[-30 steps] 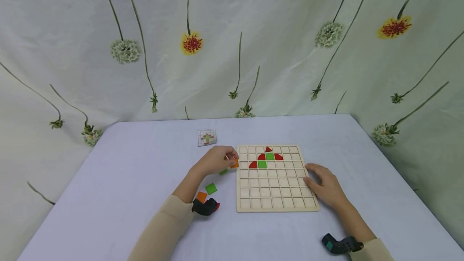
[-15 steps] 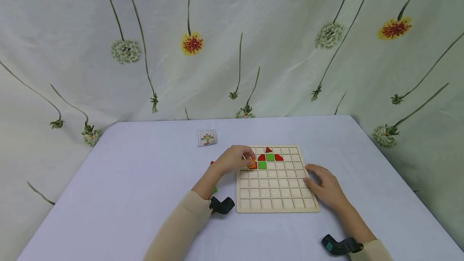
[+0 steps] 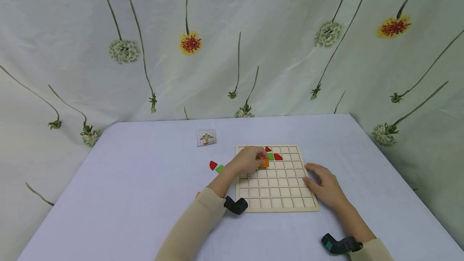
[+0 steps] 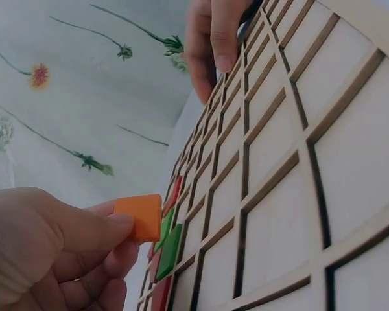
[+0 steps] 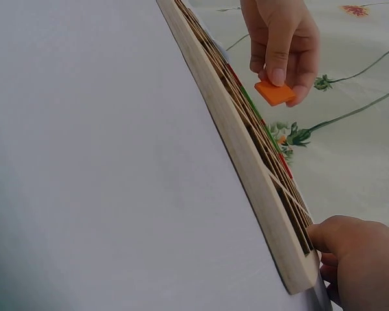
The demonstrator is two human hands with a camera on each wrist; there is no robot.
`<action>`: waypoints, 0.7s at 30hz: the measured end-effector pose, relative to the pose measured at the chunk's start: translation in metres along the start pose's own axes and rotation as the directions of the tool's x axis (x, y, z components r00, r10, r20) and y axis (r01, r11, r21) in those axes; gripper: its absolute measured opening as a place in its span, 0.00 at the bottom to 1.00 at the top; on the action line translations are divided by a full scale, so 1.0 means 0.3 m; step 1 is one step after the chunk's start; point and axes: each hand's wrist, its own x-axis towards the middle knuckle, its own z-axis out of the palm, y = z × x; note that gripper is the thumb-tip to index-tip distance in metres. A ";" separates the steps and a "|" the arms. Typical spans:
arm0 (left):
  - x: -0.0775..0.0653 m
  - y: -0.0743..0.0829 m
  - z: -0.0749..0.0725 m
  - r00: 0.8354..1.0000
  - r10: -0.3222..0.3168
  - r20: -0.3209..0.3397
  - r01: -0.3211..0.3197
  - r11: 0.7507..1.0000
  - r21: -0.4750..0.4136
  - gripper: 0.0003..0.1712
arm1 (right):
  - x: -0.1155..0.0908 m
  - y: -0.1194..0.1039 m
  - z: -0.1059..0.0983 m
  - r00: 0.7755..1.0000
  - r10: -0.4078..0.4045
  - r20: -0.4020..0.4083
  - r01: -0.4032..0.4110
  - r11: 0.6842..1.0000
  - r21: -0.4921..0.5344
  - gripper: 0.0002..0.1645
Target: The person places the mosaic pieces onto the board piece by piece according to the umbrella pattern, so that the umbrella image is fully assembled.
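Note:
Between thumb and fingertips, my left hand [image 3: 250, 159] pinches an orange square tile [image 3: 266, 163]. The tile is held above the wooden grid board [image 3: 277, 204], over its upper left part; in the left wrist view the orange tile [image 4: 139, 218] stands beside the green tiles [image 4: 171, 251]. Set in the board are red pieces [image 3: 278, 156] and green squares, partly hidden behind the left hand in the head view. My right hand [image 3: 325, 185] rests at the board's right edge, thumb and forefinger touching it, fingers loosely bent.
Left of the board lie a loose red piece [image 3: 213, 165] and a green tile [image 3: 219, 168]. An orange piece [image 3: 197, 194] shows from behind the left sleeve. A small printed pattern card [image 3: 206, 137] lies beyond the board on the white tabletop [image 3: 137, 180].
My left hand has carried the orange tile rightward, from beside the board's left edge to over the inset pieces. My right hand has stayed at the board's right edge.

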 end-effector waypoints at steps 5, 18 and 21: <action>0.017 -0.005 0.031 0.999 0.003 -0.044 -0.003 1.000 0.001 0.08 | 0.005 -0.002 -0.003 1.000 0.000 0.005 0.000 1.000 -0.001 0.25; 0.034 -0.001 0.079 0.996 -0.005 -0.084 0.005 1.000 -0.004 0.06 | -0.002 0.007 0.007 1.000 0.017 0.023 -0.017 1.000 0.007 0.26; 0.034 -0.003 0.085 0.995 -0.008 -0.098 0.008 1.000 -0.009 0.06 | -0.003 0.006 0.007 1.000 0.017 0.021 -0.017 1.000 0.003 0.26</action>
